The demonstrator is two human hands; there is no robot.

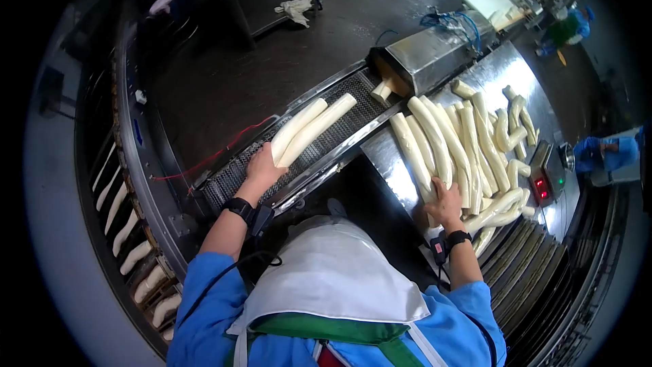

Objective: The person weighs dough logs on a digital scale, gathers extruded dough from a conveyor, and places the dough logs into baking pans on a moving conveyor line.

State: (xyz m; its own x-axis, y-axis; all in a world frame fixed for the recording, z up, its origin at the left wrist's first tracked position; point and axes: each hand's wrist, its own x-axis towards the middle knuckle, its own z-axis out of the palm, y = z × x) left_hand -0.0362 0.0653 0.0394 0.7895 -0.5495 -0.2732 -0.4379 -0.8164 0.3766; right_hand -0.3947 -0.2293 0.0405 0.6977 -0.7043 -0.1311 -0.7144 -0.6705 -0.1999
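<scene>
Two long pale rolls (309, 129) lie side by side on a metal mesh conveyor (227, 180). My left hand (265, 167) is closed round their near ends. On the steel table (387, 156) to the right, several more pale rolls (468, 139) lie in a loose pile. My right hand (445, 202) rests on the near end of a roll at the pile's left side, its fingers curled over it. Another short pale piece (384, 88) sits at the mouth of the metal housing (435, 51) on the conveyor.
A device with red digits (541, 187) stands at the table's right edge. Racks of pale rolls (136, 255) line the left side. Slotted metal bars (519, 261) lie at the lower right. People in blue (608, 154) (577, 25) are at the far right.
</scene>
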